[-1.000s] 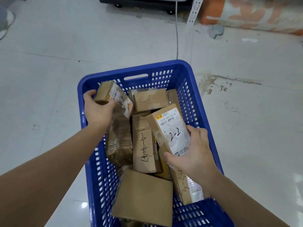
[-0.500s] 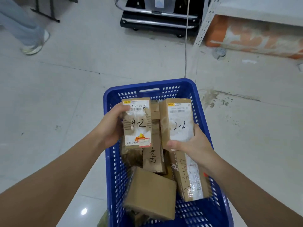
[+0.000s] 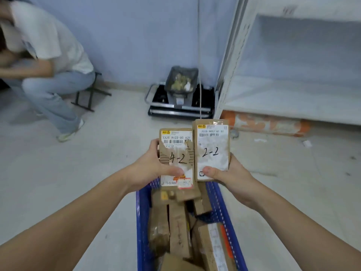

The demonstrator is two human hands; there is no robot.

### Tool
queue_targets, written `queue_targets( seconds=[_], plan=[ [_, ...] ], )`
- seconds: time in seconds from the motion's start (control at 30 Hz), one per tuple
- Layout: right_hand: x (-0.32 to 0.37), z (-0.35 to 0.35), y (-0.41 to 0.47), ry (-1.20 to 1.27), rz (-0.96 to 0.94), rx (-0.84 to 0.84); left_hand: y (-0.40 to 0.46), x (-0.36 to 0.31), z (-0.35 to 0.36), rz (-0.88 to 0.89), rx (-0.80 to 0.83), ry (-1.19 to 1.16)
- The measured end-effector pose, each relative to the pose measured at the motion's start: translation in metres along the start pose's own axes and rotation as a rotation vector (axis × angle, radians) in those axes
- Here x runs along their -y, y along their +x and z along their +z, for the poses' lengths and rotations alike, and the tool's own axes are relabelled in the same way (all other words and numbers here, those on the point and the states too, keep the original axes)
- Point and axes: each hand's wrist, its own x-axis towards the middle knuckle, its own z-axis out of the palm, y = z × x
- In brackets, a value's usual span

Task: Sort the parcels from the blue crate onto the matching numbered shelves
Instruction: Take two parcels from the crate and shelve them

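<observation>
My left hand grips a brown parcel marked 4-2, held upright with its torn white label facing me. Beside it, touching edge to edge, my right hand grips a parcel marked 2-2, thumb on its lower front. Both parcels are lifted above the far end of the blue crate, which stands on the floor below my arms. Several more brown parcels lie packed inside the crate.
A white metal shelf unit stands at the right, with an orange-and-white roll under its lowest shelf. A black platform cart carrying a dark bin sits by the back wall. A person in jeans sits at the left.
Both hands have raised the two parcels out of the crate and hold them higher, side by side. My view has tilted up, now showing the wall, the shelf unit and the seated person.
</observation>
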Motion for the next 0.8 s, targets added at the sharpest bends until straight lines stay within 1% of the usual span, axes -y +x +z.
queue_targets(
  seconds=[0.1, 0.23, 0.37, 0.47, 0.57, 0.67, 0.8],
  plan=[
    [0.106, -0.013, -0.035, -0.032, -0.091, -0.012, -0.033, -0.101, -0.004, 0.150, -0.031, 0.009],
    [0.252, -0.039, -0.106, -0.115, -0.256, -0.106, -0.092, -0.247, 0.012, 0.326, -0.037, -0.007],
    [0.379, -0.081, -0.199, -0.178, -0.410, -0.208, -0.161, -0.387, 0.054, 0.517, -0.010, 0.061],
    [0.450, -0.114, -0.268, -0.225, -0.514, -0.275, -0.214, -0.464, 0.100, 0.642, -0.015, 0.134],
    [0.497, -0.153, -0.337, -0.269, -0.605, -0.309, -0.257, -0.524, 0.152, 0.755, -0.015, 0.279],
    [0.525, -0.194, -0.404, -0.304, -0.672, -0.327, -0.289, -0.569, 0.209, 0.842, 0.013, 0.381],
    [0.539, -0.259, -0.467, -0.353, -0.697, -0.388, -0.311, -0.610, 0.285, 0.932, 0.051, 0.410]
  ],
)
